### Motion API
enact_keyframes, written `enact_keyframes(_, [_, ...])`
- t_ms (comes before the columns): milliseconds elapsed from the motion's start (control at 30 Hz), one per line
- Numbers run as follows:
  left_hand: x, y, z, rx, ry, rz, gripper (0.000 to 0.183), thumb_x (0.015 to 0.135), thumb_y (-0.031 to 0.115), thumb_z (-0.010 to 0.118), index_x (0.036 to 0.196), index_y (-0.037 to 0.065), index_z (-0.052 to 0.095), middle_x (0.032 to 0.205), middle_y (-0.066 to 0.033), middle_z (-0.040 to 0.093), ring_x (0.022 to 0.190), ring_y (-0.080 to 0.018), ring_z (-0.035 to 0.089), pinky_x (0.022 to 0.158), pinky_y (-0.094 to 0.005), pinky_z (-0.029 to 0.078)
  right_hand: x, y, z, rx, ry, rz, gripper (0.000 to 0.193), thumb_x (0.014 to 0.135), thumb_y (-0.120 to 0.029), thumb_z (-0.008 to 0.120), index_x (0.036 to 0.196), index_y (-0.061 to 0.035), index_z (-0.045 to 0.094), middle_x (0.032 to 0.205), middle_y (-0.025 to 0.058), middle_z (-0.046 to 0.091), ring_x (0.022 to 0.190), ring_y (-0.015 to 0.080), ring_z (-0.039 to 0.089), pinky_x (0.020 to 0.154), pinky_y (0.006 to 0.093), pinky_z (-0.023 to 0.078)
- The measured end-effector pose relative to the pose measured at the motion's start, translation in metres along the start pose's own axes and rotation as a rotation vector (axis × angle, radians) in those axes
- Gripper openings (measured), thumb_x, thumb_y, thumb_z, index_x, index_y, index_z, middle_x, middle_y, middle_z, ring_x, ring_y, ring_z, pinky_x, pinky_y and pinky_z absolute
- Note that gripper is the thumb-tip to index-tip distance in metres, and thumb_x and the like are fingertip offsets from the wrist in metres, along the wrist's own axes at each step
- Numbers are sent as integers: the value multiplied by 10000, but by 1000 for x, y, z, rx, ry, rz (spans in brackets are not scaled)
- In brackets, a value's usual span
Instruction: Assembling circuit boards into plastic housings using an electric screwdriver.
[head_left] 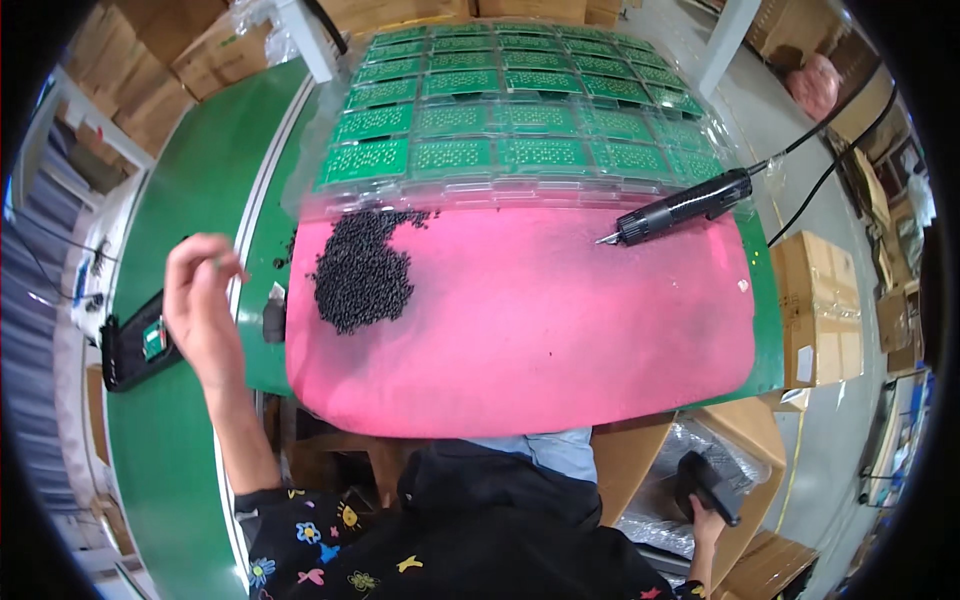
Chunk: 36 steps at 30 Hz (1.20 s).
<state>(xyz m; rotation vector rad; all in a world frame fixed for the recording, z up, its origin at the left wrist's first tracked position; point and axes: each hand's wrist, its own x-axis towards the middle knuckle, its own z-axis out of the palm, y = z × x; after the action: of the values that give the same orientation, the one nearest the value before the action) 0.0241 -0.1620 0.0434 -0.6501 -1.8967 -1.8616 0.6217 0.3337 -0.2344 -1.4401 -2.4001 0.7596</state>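
My left hand (203,315) is raised over the green conveyor belt at the left. Its fingers are loosely bent, with the thumb apart, and I see nothing in them. Just beside it, a black plastic housing (125,362) with a small green circuit board (154,340) inside lies on the belt. Low on the right, my right hand (707,522) grips a black plastic part (707,484) with a rounded end. It holds the part over an open cardboard box (640,455) lined with clear bubble wrap (655,497).
On the pink mat (540,340) lie a heap of small black screws (362,275) and a black electric screwdriver (685,208), its cable running up right. Behind stand clear plastic trays (450,188) of green circuit boards (455,122). A closed carton (820,310) stands right of the table.
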Motion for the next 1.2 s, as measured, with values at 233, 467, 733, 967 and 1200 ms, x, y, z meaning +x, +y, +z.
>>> enact_keyframes(233, [-14, 38, 63, 125, -472, 455, 130, 825, 12, 601, 945, -33, 625, 873, -133, 643, 815, -271, 594, 778, -375, 483, 64, -124, -77, -136, 524, -518, 313, 934, -131, 676, 1179, 60, 635, 1158, 186, 666, 1045, 273, 642, 938, 381, 498])
enact_keyframes(467, [-16, 50, 83, 38, -665, 451, 150, 796, -2, 631, 946, 0, 628, 886, -117, 644, 835, -294, 608, 788, -390, 499, 45, -353, -92, -295, 79, -430, 219, 956, -211, 648, 987, 5, 645, 883, 130, 660, 771, 240, 648, 668, 372, 520])
enact_keyframes(733, [-16, 16, 145, 349, -986, 301, 512, 904, 303, 635, 1274, -11, 474, 1237, -192, 523, 1167, -370, 512, 980, -447, 442, 24, -502, 19, -563, -395, -1613, 120, 758, -138, 603, 808, -107, 497, 717, 22, 502, 640, 162, 610, 529, 297, 493])
enact_keyframes(967, [-25, -47, 170, 481, -796, 247, 235, 796, 203, 677, 894, 5, 596, 928, -147, 613, 946, -341, 605, 799, -468, 506, 46, -546, 59, -274, -556, -1861, 259, 770, -296, 681, 739, -104, 509, 653, 24, 510, 548, 195, 563, 493, 325, 470])
enact_keyframes(1200, [-11, -45, 151, 640, -748, 170, 195, 703, 168, 634, 803, 18, 561, 831, -134, 598, 850, -329, 597, 747, -463, 494, 165, -645, 82, -64, 235, -1494, 185, 792, -82, 649, 951, -47, 563, 849, 125, 569, 810, 326, 576, 698, 432, 458])
